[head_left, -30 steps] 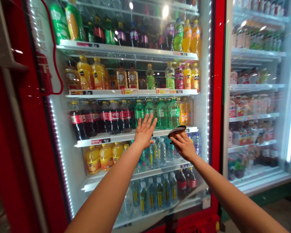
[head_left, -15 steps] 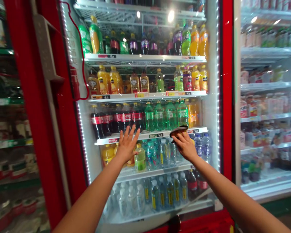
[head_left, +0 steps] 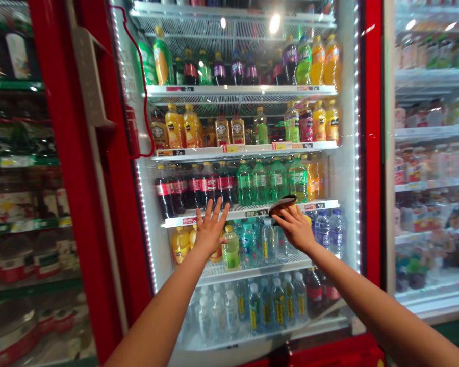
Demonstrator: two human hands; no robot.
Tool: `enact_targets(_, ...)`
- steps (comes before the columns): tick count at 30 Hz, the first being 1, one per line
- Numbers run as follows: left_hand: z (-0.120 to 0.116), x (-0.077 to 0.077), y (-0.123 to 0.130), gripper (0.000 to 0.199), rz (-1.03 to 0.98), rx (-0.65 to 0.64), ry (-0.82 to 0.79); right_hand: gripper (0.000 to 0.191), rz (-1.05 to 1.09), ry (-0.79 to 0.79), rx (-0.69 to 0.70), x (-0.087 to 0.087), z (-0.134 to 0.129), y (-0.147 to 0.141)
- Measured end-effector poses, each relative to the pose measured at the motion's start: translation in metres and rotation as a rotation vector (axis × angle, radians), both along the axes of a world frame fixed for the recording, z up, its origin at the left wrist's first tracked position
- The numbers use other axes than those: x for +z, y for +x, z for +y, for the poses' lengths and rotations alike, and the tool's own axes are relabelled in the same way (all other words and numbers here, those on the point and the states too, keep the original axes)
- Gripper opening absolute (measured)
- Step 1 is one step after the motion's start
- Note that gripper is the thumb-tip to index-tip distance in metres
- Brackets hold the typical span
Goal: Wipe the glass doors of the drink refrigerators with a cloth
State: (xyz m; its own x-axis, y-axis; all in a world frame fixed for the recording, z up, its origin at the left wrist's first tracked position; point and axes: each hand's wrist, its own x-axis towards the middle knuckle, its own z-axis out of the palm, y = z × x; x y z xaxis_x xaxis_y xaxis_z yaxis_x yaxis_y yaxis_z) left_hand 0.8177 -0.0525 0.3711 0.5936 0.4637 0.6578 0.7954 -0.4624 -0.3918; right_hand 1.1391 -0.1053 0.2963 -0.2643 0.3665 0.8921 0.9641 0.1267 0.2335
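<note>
My left hand [head_left: 211, 230] is open, fingers spread, palm toward the glass door of a red-framed drinks cooler [head_left: 372, 153]. It seems to rest on the glass, before the shelf of cola bottles [head_left: 208, 183]. To the right, my right hand [head_left: 297, 230] presses a dark grey and yellow cloth [head_left: 282, 204] against the same glass, fingers spread over it. Part of the cloth is hidden under the hand. Behind it stand green soda bottles [head_left: 278, 178] and, lower down, clear water bottles [head_left: 268, 239].
A grey door handle [head_left: 87, 76] juts out at the left of the cooler. Another stocked case [head_left: 13, 163] stands at the left edge, and a lit glass cooler [head_left: 432, 188] at the right. Red outline marking [head_left: 139, 56] shows at the door's upper left.
My view has turned slightly left, so the cooler sits further right. Against the door, my right hand and the cloth have slid a little left; my left hand stays about in place.
</note>
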Motion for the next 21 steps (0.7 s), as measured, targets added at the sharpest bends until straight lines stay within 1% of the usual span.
enact_targets(1, 0.001, 0.0, -0.001, 0.127, -0.002, -0.005, 0.0, 0.047, 0.06, 0.037, -0.03, 0.006, 0.004, 0.001)
enact_targets(3, 0.002, -0.001, -0.002, 0.128, -0.005, -0.011, -0.004, 0.049, 0.183, 0.116, -0.075, 0.024, 0.017, -0.011)
enact_targets(5, 0.002, -0.001, -0.002, 0.13, -0.001, -0.007, -0.017, 0.051, 0.258, 0.166, -0.089, 0.039, 0.03, -0.038)
enact_targets(6, 0.002, -0.001, -0.002, 0.131, 0.001, 0.0, -0.025, 0.052, 0.259, 0.17, -0.084, 0.042, 0.035, -0.054)
enact_targets(8, 0.001, -0.001, -0.002, 0.132, 0.005, 0.016, -0.037, 0.052, 0.172, 0.133, -0.049, 0.038, 0.037, -0.077)
enact_targets(10, 0.001, -0.001, -0.001, 0.133, 0.006, 0.021, -0.038, 0.052, -0.011, 0.055, 0.015, 0.023, 0.029, -0.083)
enact_targets(12, 0.001, -0.002, -0.001, 0.134, 0.007, 0.009, -0.035, 0.052, -0.182, -0.008, 0.081, 0.008, 0.015, -0.071)
enact_targets(13, 0.002, -0.002, -0.001, 0.134, 0.005, 0.001, -0.034, 0.051, -0.222, -0.018, 0.095, 0.004, 0.01, -0.06)
enact_targets(14, 0.003, -0.003, -0.001, 0.134, 0.002, -0.007, -0.034, 0.049, -0.221, -0.012, 0.092, 0.003, 0.006, -0.049)
enact_targets(15, 0.004, -0.004, -0.002, 0.135, -0.001, -0.016, -0.035, 0.047, -0.18, 0.011, 0.073, 0.007, 0.005, -0.04)
enact_targets(17, 0.006, -0.006, -0.002, 0.134, -0.006, -0.029, -0.038, 0.045, -0.034, 0.079, 0.014, 0.024, 0.011, -0.035)
enact_targets(19, 0.008, -0.007, -0.003, 0.132, -0.012, -0.03, -0.038, 0.047, 0.113, 0.153, -0.024, 0.047, 0.025, -0.05)
enact_targets(21, 0.009, -0.008, -0.003, 0.13, -0.018, -0.027, -0.03, 0.05, 0.191, 0.195, -0.029, 0.063, 0.039, -0.079)
